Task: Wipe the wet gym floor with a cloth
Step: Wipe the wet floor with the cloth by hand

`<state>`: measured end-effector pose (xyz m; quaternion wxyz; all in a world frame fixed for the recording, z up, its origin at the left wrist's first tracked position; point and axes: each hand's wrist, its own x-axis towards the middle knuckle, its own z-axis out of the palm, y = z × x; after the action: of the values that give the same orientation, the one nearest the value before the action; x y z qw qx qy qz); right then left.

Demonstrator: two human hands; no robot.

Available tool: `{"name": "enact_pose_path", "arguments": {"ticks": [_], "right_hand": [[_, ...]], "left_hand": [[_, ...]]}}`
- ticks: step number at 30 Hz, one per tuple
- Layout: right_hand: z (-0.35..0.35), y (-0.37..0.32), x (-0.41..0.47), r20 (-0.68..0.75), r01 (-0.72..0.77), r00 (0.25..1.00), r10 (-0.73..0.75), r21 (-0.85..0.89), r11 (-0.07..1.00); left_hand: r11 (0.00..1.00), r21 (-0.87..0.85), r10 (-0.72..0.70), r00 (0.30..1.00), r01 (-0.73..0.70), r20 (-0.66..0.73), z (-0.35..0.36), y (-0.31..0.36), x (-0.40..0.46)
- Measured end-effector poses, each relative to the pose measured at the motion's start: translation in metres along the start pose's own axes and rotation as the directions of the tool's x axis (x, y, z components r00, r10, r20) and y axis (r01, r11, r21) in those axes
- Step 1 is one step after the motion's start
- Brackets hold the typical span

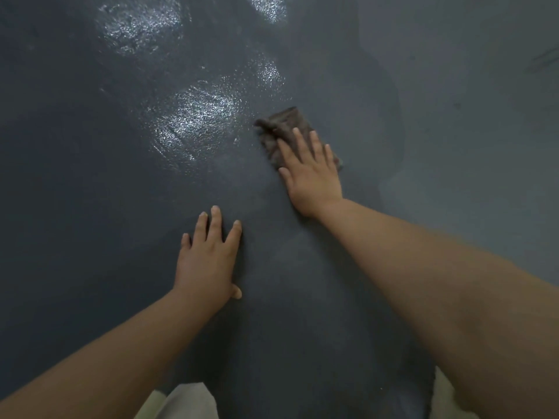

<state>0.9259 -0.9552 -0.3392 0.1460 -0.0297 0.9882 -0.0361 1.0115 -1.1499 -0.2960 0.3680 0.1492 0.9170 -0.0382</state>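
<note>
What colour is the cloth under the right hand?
Dark brownish-grey, seen in the head view: the cloth lies under the right hand.

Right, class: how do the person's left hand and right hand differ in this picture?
The right hand presses flat on the grey cloth; the left hand rests straight on the bare gym floor. The right hand reaches farther forward, beside the shiny wet patch; the left hand sits nearer the body. Both have spread, straight fingers.
</note>
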Motion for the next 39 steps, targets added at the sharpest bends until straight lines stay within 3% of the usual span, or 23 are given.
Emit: {"name": "enact_pose_path", "arguments": {"ticks": [8, 15, 20, 25, 30, 39], "right_hand": [[0.026, 0.085, -0.093, -0.024, -0.422, 0.905, 0.425, 0.092, 0.902], [0.066, 0.030, -0.209, 0.060, -0.669, 0.735, 0.675, 0.228, 0.708], [0.072, -0.014, -0.244, 0.178, -0.670, 0.742, 0.646, 0.210, 0.712], [0.056, 0.044, -0.197, 0.096, -0.563, 0.826, 0.555, 0.104, 0.820], [0.031, 0.101, -0.144, 0.128, -0.503, 0.861, 0.493, 0.066, 0.862], [0.065, 0.047, -0.224, 0.124, -0.625, 0.780, 0.613, 0.183, 0.759]], "left_hand": [[1.000, 0.021, -0.014, 1.000, 0.014, -0.009, 0.000, 0.004, 0.001], [1.000, 0.006, -0.013, 1.000, 0.013, -0.022, 0.000, 0.004, -0.001], [1.000, 0.010, -0.013, 0.999, 0.013, -0.039, 0.002, 0.003, -0.001], [1.000, -0.023, -0.007, 0.999, 0.006, -0.049, 0.004, 0.001, -0.001], [1.000, 0.018, 0.005, 0.999, -0.005, -0.035, 0.001, 0.001, 0.003], [0.999, 0.035, -0.008, 1.000, 0.009, -0.024, -0.001, 0.004, 0.004]]}}
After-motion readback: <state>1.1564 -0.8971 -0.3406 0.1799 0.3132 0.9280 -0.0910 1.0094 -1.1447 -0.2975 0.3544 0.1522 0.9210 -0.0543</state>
